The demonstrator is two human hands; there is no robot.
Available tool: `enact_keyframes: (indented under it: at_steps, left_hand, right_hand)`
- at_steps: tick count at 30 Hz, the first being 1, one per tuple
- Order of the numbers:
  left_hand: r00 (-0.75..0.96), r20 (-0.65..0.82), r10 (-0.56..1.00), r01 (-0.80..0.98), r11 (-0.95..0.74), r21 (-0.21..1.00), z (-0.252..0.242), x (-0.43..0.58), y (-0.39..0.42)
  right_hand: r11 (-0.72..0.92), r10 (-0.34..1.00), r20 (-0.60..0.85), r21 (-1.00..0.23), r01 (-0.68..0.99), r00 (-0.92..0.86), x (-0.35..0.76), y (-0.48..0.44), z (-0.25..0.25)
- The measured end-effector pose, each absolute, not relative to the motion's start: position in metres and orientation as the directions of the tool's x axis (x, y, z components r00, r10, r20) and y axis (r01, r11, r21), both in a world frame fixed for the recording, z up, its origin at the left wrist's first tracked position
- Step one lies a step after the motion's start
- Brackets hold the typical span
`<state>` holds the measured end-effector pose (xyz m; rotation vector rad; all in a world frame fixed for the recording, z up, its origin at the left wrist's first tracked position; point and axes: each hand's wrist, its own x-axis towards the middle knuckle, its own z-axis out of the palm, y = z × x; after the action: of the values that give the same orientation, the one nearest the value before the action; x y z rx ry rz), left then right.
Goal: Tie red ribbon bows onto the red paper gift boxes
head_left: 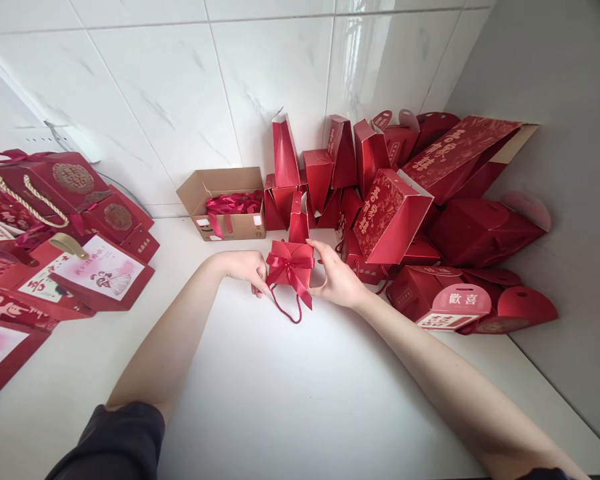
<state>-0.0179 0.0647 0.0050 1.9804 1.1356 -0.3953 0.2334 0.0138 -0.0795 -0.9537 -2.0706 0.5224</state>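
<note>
A small red gift box (277, 277) with a dark red satin bow (291, 265) on top is held between my two hands, over the white table. My left hand (247, 270) is closed, its fingers curled and its thumb at the box's lower left edge, beside the start of a twisted red cord handle (293, 322). That cord hangs in a loop at the near side. Around the right side of the box, my right hand (337, 277) grips with its thumb at the near corner and fingers at the far corner.
An open cardboard box (240, 229) of red ribbons (235, 203) stands by the tiled wall. Several red cartons (397, 217) are piled at the back right, against a grey panel (550, 220). Decorated red gift bags (105, 270) crowd the left. The white table (300, 400) extends towards me.
</note>
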Motion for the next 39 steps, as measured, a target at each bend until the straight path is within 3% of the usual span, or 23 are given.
enact_keyframes:
  at_steps: [7,9,11,13,15,20,25,32,39]
  left_hand:
    - [0.499,-0.596,0.629,0.862,-0.286,0.419,0.004,-0.033,0.070]
    - [0.447,-0.448,0.775,0.873,-0.269,0.406,0.012,-0.041,0.070]
    - [0.422,-0.164,0.891,0.828,-0.306,0.469,0.021,-0.044,0.066]
    - [0.469,0.060,0.881,0.717,-0.419,0.557,0.030,-0.040,0.060]
    - [0.576,0.130,0.807,0.598,-0.524,0.607,0.037,-0.032,0.053]
    - [0.750,0.081,0.656,0.521,-0.662,0.539,0.044,-0.016,0.042]
    - [0.713,0.052,0.699,0.557,-0.610,0.564,0.040,-0.018,0.044]
    - [0.696,-0.006,0.718,0.627,-0.604,0.492,0.037,-0.020,0.049]
    - [0.631,0.053,0.774,0.688,-0.590,0.422,0.028,-0.014,0.049]
  right_hand:
    - [0.646,0.762,0.495,-0.621,0.443,-0.416,0.234,0.013,-0.079]
    - [0.653,0.756,0.503,-0.621,0.434,-0.418,0.234,0.014,-0.080]
    - [0.655,0.755,0.507,-0.622,0.429,-0.416,0.234,0.015,-0.081]
    - [0.652,0.757,0.505,-0.626,0.428,-0.414,0.234,0.016,-0.082]
    - [0.653,0.756,0.507,-0.626,0.426,-0.414,0.234,0.016,-0.083]
    - [0.670,0.741,0.520,-0.610,0.423,-0.425,0.234,0.016,-0.083]
    - [0.676,0.736,0.518,-0.596,0.434,-0.435,0.235,0.017,-0.084]
    - [0.673,0.739,0.513,-0.583,0.454,-0.437,0.236,0.017,-0.084]
    - [0.692,0.722,0.514,-0.543,0.475,-0.464,0.235,0.014,-0.082]
